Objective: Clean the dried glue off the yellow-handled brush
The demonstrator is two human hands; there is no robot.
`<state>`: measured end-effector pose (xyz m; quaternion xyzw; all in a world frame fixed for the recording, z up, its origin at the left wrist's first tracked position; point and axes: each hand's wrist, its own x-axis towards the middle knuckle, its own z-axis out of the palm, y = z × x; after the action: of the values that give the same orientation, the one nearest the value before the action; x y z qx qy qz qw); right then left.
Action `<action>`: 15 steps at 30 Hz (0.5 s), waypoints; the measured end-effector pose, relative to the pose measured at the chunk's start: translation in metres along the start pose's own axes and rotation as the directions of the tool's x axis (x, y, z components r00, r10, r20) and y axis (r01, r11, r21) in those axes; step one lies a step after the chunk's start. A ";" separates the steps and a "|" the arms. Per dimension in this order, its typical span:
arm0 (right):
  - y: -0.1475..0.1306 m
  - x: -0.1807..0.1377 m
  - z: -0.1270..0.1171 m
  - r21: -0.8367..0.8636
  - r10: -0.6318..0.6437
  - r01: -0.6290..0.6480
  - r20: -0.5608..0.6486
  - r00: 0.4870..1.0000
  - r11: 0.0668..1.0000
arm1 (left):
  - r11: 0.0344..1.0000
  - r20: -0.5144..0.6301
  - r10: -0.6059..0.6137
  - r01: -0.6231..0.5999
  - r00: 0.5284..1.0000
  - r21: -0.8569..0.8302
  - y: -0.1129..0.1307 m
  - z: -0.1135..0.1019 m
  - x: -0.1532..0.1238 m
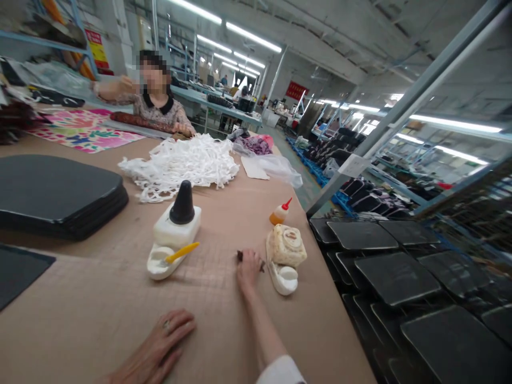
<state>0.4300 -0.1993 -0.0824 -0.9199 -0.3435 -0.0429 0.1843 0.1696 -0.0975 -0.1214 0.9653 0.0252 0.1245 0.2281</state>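
Observation:
My left hand (160, 344) lies flat on the brown table (100, 314), fingers stretched out, a ring on one finger. Further out, my right hand (248, 268) is closed on a small dark thing (240, 256) that I cannot make out, right beside a glue-crusted white pot (285, 256). A second white glue pot with a black cone cap (178, 224) stands to the left of that hand, with a yellow-handled brush (181, 252) resting in its tray.
A small orange bottle with a red tip (280, 213) stands behind the crusted pot. A heap of white straps (184, 165) lies mid-table. Stacked black panels (60, 194) sit left, more on racks (396, 277) right. A person (154, 101) works at the far end.

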 end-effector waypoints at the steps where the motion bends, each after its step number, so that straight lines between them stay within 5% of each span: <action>1: -0.011 -0.009 0.003 0.018 -0.033 0.033 0.013 0.999 0.999 | 1.000 -0.025 -0.017 0.017 1.000 -0.005 -0.004 0.005 -0.004; 4: -0.039 -0.075 0.005 0.091 -0.194 0.188 0.072 0.978 0.978 | 0.999 -0.124 -0.034 0.034 0.992 0.000 -0.017 0.023 -0.015; 7: -0.041 -0.108 -0.002 0.238 -0.428 0.387 0.153 0.891 0.891 | 0.999 -0.190 -0.032 0.034 0.981 0.009 -0.026 0.038 -0.024; 9: -0.030 -0.077 -0.004 0.207 -0.419 0.383 0.176 0.891 0.900 | 0.999 -0.185 -0.032 0.036 0.982 0.015 -0.027 0.042 -0.028; 13: -0.020 0.022 0.007 0.096 -0.108 0.104 0.043 0.993 0.990 | 0.999 -0.155 -0.012 0.017 0.988 0.032 -0.021 0.034 -0.027; 15: -0.032 0.027 0.014 0.089 -0.062 0.059 0.025 0.998 0.994 | 1.000 -0.171 -0.007 0.011 0.985 0.027 -0.016 0.027 -0.023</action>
<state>0.4288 -0.1550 -0.0799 -0.9005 -0.3752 -0.0205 0.2188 0.1543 -0.0970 -0.1570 0.9541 0.0507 0.2054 0.2121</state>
